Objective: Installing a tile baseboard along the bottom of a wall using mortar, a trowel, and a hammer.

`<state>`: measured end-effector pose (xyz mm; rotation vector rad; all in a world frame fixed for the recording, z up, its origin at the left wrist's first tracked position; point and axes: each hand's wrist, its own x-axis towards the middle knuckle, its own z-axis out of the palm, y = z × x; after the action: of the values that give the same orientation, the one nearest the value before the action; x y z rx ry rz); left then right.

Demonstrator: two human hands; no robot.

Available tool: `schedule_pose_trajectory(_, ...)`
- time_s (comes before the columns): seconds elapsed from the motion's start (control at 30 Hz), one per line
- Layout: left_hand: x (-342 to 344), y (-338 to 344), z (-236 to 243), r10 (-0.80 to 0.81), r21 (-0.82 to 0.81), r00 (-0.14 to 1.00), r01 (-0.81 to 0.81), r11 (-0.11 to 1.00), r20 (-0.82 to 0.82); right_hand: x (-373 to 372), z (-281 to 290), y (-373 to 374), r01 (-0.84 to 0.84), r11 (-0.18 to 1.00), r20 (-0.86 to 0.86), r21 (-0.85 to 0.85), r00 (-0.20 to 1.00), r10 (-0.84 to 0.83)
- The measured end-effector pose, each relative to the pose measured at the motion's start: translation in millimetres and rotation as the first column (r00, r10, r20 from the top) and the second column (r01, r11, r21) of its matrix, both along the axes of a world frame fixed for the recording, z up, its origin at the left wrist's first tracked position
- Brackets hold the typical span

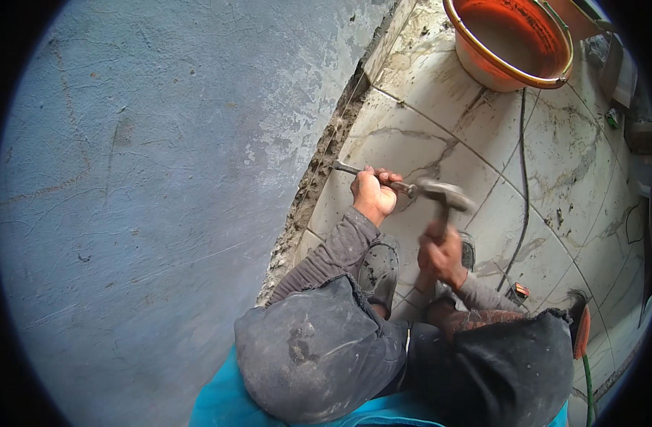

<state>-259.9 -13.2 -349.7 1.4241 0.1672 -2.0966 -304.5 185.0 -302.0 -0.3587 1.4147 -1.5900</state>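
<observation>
A scuffed blue wall (148, 199) fills the left of the frame, its paint flaking to pale patches toward the upper centre. Along its foot runs a rough, broken strip (317, 174), slanting from the lower centre up to the top edge, with crumbled grey material exposed. Just right of that, near the centre, a metal chisel (348, 169) slants down to the right, its narrow end at the strip's edge. The left hand (373, 193) has its fingers wrapped around the chisel's shaft. Below, a dark, speckled shoe (380, 267) stands on the pale veined tiles (411, 151). Right of centre, the hammer (445, 193) has its head just beside the chisel's right end; blur hides whether they touch. The right hand (443, 255), also blurred, is clenched around the hammer's handle below the head. At the upper right stands an orange bucket (478, 73) with a grey, murky inside. A dark cable (524, 178) trails down the tiles beneath it toward a small red box (521, 290) at the lower right.
</observation>
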Motion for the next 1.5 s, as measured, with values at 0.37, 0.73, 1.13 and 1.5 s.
schedule_pose_trajectory(0.37, 8, 7, 3, -0.067, 0.020, 0.997, 0.068, 0.997, -0.033, -9, -7, 9, -0.134, 0.989, 0.020, 0.060, 0.991, 0.133)
schedule_pose_trajectory(0.73, -5, -8, 6, -0.028, 0.023, 1.000, 0.028, 0.999, -0.007, 1, -6, -1, -0.070, 0.997, 0.120, 0.040, 0.991, 0.065)
schedule_pose_trajectory(1.13, 38, 22, -7, -0.089, -0.017, 0.989, 0.091, 0.996, 0.119, -3, 12, 19, -0.077, 0.997, 0.103, -0.021, 0.992, 0.079)
schedule_pose_trajectory(1.5, 28, 4, 3, 0.015, -0.053, 0.999, -0.012, 0.999, 0.046, 24, -4, 17, 0.002, 0.991, 0.130, -0.134, 0.991, 0.016)
